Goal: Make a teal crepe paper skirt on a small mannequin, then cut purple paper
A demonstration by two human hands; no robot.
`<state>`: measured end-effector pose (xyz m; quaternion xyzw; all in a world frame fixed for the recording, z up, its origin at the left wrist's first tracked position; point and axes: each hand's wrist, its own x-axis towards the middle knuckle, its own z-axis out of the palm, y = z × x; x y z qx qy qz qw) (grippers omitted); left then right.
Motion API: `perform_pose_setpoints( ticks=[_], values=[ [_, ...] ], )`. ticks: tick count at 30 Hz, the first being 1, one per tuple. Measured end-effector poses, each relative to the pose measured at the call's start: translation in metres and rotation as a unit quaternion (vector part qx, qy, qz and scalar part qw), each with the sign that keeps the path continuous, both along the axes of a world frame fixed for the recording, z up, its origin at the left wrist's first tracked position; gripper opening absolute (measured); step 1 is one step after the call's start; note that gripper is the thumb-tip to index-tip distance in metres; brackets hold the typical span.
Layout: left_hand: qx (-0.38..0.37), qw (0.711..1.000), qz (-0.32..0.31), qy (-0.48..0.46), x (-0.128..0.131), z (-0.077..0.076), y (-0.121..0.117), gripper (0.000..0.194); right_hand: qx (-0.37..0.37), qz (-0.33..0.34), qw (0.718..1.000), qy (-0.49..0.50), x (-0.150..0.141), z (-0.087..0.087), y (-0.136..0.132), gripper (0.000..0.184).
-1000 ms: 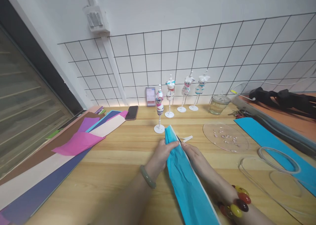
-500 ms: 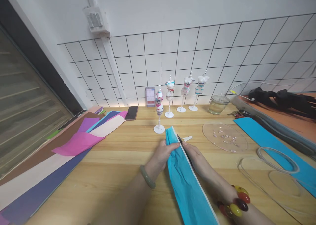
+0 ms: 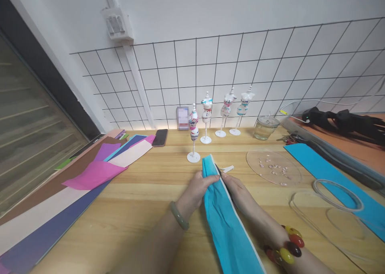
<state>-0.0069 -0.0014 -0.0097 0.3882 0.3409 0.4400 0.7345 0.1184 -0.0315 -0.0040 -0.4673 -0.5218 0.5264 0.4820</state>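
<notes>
Behind a wooden table (image 3: 135, 202), a white wall (image 3: 240, 9) carries a black wire grid (image 3: 168, 73), and a small mannequin (image 3: 194, 127) on a white stand serves as landmark. The blue paper (image 3: 222, 216) starts just in front of it and slightly to its right, running down toward the person. In front of the mannequin, the left hand (image 3: 198, 188), with a green bangle (image 3: 179, 215) at the wrist, reaches in from lower left; its thumb lies flat across the upper part of the paper, pinching it against the fingers, most of which are hidden beneath. The right hand (image 3: 239, 192), in front and to the right of the mannequin, comes in from lower right, back of the hand upward, wrist roughly straight, a bead bracelet (image 3: 293, 248) on the forearm. Its fingers grip a dark tool (image 3: 217, 168) at the paper's white edge; their lower parts cannot be seen. White scraps (image 3: 227, 169) lie to the mannequin's right, nearer the person, and a clear plate (image 3: 255, 162) sits farther right.
</notes>
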Motion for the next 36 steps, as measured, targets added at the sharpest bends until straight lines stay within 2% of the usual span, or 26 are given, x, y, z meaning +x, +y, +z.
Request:
perform_pose_setpoints(
  ticks=[9, 16, 25, 29, 33, 36],
  values=[
    [-0.008, 1.000, -0.009, -0.013, 0.000, 0.001, -0.001, 0.015, 0.012, -0.001, 1.000, -0.022, -0.002, 0.003, -0.001, 0.035],
    [-0.017, 1.000, -0.006, -0.016, 0.000, 0.004, -0.002, 0.018, -0.008, -0.001, 1.000, 0.023, -0.003, 0.004, -0.003, 0.036],
    [-0.031, 0.999, -0.018, -0.030, 0.000, 0.008, -0.004, 0.018, -0.026, -0.023, 0.999, 0.025, -0.008, 0.017, -0.010, 0.034],
    [-0.038, 0.998, -0.022, -0.036, 0.000, 0.007, -0.004, 0.018, -0.016, -0.049, 0.998, 0.035, -0.005, 0.005, -0.003, 0.032],
    [-0.049, 0.998, -0.017, -0.025, 0.000, 0.006, -0.001, 0.015, -0.036, -0.046, 0.993, 0.105, 0.006, -0.011, 0.010, 0.037],
    [-0.053, 0.998, -0.002, -0.016, -0.002, 0.009, 0.000, 0.015, -0.005, -0.079, 0.988, 0.132, 0.018, -0.010, 0.018, 0.037]
  ],
)
